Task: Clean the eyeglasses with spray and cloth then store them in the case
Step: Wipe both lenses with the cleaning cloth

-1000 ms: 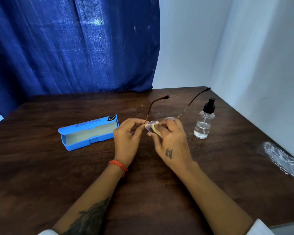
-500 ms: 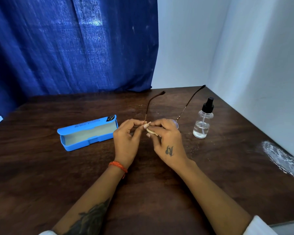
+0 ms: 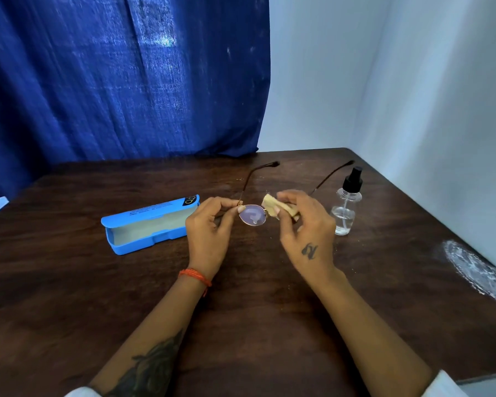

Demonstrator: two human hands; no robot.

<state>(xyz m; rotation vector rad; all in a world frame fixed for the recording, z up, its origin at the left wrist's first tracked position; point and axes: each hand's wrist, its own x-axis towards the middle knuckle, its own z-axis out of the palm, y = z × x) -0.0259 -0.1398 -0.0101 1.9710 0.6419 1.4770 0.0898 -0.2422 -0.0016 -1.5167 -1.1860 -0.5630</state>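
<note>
Thin-framed eyeglasses (image 3: 253, 214) are held above the dark wooden table (image 3: 69, 282), temples open and pointing away from me. My left hand (image 3: 209, 227) pinches the frame at its left hinge. My right hand (image 3: 304, 224) holds a small yellow cloth (image 3: 272, 206) against the right lens, which it hides; the left lens is bare and shows a reflection. A clear spray bottle (image 3: 345, 207) with a black pump top stands upright just right of my right hand. The blue glasses case (image 3: 149, 224) lies open to the left of my left hand, nothing inside.
A blue curtain (image 3: 121, 75) hangs behind the table, and white walls (image 3: 427, 110) close in at the back right and right. A whitish scuffed patch (image 3: 476, 270) marks the table near its right edge.
My right hand has moved the cloth from the left lens over to the right lens, which uncovers the left lens. The left hand keeps its pinch on the frame.
</note>
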